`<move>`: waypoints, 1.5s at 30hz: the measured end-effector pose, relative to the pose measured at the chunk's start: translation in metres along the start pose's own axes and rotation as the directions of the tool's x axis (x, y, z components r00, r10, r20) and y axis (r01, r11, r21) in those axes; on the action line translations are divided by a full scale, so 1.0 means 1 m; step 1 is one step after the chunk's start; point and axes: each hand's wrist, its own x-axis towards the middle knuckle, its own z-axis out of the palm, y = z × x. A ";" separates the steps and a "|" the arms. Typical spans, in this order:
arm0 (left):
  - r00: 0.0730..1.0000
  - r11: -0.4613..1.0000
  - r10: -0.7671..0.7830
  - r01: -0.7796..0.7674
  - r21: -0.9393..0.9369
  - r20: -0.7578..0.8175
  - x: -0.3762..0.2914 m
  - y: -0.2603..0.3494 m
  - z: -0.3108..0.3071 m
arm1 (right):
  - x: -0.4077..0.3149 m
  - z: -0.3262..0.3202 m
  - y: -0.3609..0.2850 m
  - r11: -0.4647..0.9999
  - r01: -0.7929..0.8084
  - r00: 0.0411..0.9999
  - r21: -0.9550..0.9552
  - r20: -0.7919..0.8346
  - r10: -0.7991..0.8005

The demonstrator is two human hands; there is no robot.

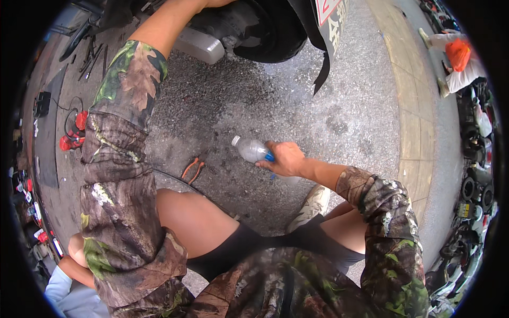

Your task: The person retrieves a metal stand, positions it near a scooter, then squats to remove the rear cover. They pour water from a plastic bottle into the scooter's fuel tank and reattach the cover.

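Observation:
My right hand (284,158) is closed around a clear plastic bottle (250,149) with a white cap and a blue label. The bottle lies tilted in the hand, cap end to the left, above the asphalt. My left arm reaches up to the wheel (274,33) of a scooter or motorcycle. Only a sliver of my left hand (214,2) shows at the top edge, by the wheel; its fingers are hidden. Below the wheel hub is a grey metal housing (203,45). Orange-handled pliers (193,170) lie on the ground to the left of the bottle.
A black hose (177,179) runs near my left knee. A red-and-black power tool (74,133) and several metal tools (92,59) lie at left. Beside me at lower left is another person (75,294). A person with an orange bag (458,55) is at upper right.

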 end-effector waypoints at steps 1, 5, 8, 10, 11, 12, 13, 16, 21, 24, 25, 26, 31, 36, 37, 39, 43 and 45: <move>0.982 0.991 -0.110 0.120 -0.055 0.150 0.003 -0.001 -0.003 | 0.002 0.021 0.003 0.998 0.060 0.998 0.013 0.032 -0.060; 0.906 0.942 -0.210 0.288 -0.173 0.368 0.005 -0.038 -0.006 | 0.005 0.077 0.014 0.970 0.210 0.951 0.125 0.204 -0.232; 0.942 0.909 -0.100 0.217 -0.356 0.320 0.004 -0.049 -0.005 | 0.002 0.099 0.034 0.936 0.298 0.922 0.189 0.198 -0.333; 0.927 0.883 -0.140 0.276 -0.380 0.348 0.001 -0.048 -0.008 | 0.011 0.076 0.027 0.958 0.270 0.960 0.093 0.047 -0.275; 0.920 0.867 -0.160 0.304 -0.394 0.359 0.001 -0.045 -0.012 | 0.018 0.056 0.026 0.968 0.246 0.969 0.045 -0.032 -0.245; 0.917 0.886 -0.171 0.303 -0.352 0.360 0.003 -0.031 -0.015 | 0.029 0.040 0.030 0.989 0.123 0.950 0.081 -0.299 -0.094; 0.914 0.903 -0.183 0.302 -0.305 0.363 0.003 -0.014 -0.020 | 0.049 0.024 0.033 0.989 0.014 0.843 0.150 -0.534 0.070; 0.901 0.967 -0.004 0.114 -0.228 0.433 0.011 -0.003 -0.019 | 0.105 -0.043 0.027 0.806 -0.083 0.413 0.586 -0.716 0.563; 0.797 0.857 0.403 -0.155 -0.492 0.451 0.020 -0.058 0.024 | 0.145 -0.105 0.045 0.837 0.330 0.165 0.437 -0.900 0.404; 0.793 0.893 0.444 -0.353 -0.281 0.417 0.023 -0.061 0.017 | 0.159 -0.114 0.078 0.761 0.578 0.170 0.293 -0.956 0.239; 0.786 0.889 0.457 -0.406 -0.210 0.417 0.022 -0.065 0.015 | 0.159 -0.115 0.081 0.743 0.597 0.211 0.301 -0.953 0.217; 0.777 0.878 0.471 -0.458 -0.139 0.417 0.022 -0.069 0.014 | 0.159 -0.116 0.085 0.725 0.615 0.250 0.309 -0.949 0.193; 0.744 0.741 0.543 -0.643 0.195 0.390 0.019 -0.071 0.006 | 0.171 -0.113 0.078 0.731 0.653 0.064 0.198 -0.976 0.207; 0.698 0.516 0.635 -0.702 0.491 0.330 0.026 -0.061 -0.001 | 0.186 -0.114 0.077 0.955 0.296 -0.361 -0.022 -0.928 0.090; 0.686 0.462 0.653 -0.697 0.548 0.322 0.027 -0.060 -0.004 | 0.190 -0.114 0.082 0.994 0.099 -0.369 -0.052 -0.929 -0.012; 0.665 0.362 0.681 -0.671 0.647 0.308 0.026 -0.060 -0.006 | 0.196 -0.115 0.089 0.949 -0.295 -0.306 -0.112 -0.930 -0.205; 0.643 0.189 0.710 -0.568 0.801 0.288 0.009 -0.068 0.002 | 0.192 -0.111 0.067 0.967 0.254 -0.478 -0.035 -0.873 0.094; 0.819 0.791 0.573 -0.539 0.290 -0.041 0.007 -0.084 0.017 | 0.189 -0.107 0.064 0.963 0.267 -0.471 -0.033 -0.876 0.101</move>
